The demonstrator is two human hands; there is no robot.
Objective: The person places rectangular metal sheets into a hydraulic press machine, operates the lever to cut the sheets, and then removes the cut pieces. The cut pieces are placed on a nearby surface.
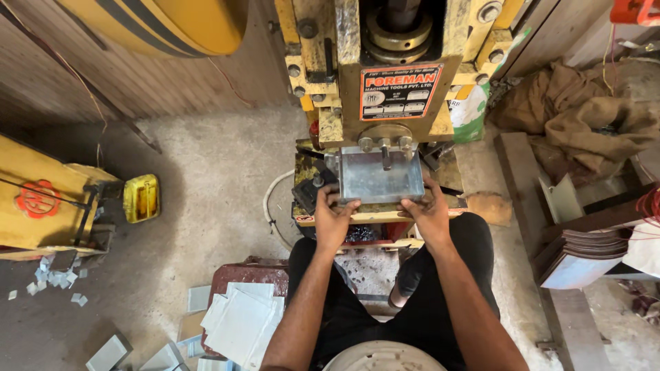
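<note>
Between both hands, a metal sheet (382, 176) sat under the press (385, 75); left hand (334, 218) and right hand (427, 214) gripped its near edge, with more sheets (240, 324) stacked down-left, seemingly unpressed.

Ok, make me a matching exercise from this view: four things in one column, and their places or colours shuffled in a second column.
Things:
1. metal sheet
2. stack of pale sheets
3. yellow can
4. brown sacking

Places:
A. heaped on the floor at upper right
B. on the press bed, held at its near edge by left hand and right hand
C. on the floor at left, beside a yellow machine
D. low, beside the person's left forearm

Pairs: 1-B, 2-D, 3-C, 4-A
</note>
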